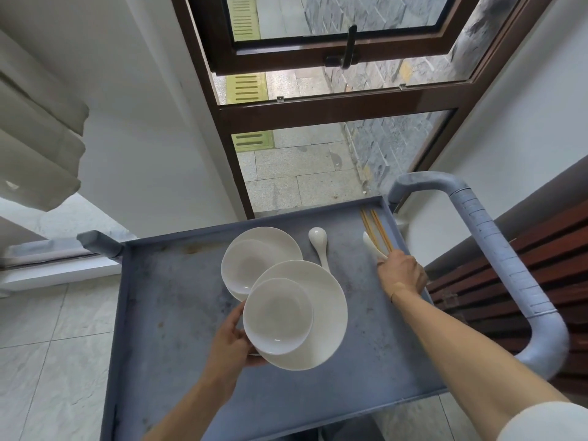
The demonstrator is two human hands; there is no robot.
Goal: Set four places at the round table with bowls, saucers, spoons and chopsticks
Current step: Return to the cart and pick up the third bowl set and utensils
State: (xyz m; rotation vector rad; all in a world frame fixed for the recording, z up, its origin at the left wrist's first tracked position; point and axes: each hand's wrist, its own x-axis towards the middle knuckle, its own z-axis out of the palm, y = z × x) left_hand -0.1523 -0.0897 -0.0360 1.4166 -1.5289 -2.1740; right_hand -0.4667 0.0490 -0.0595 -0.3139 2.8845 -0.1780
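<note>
The left hand (234,340) holds a white saucer (321,313) from beneath its near-left edge, fingers curled under the rim and thumb up against the side of the white bowl (276,316) that sits in the saucer. This pair is lifted above the cart tray (165,297) and tilts slightly toward the camera. It overlaps the near edge of a second saucer (276,240), which lies flat on the tray with a second bowl (248,265) resting in it.

The right hand (402,273) is at the tray's right rim, fingers closed around the near ends of the chopsticks (375,229) and the handle of a white spoon (370,246). Both items project away from the hand toward the far right corner. How many chopsticks are gripped cannot be determined. A second spoon (319,245) lies loose on the tray between the far saucer and the right hand, bowl end pointing away.

Crockery and spoons are glossy white ceramic, round and smooth. The chopsticks are thin, straight, tan wood. The tray is blue-grey metal with a raised lip, its surface scuffed and rust-stained. A thick, curved grey cart handle (496,249) rises at the right.
</note>
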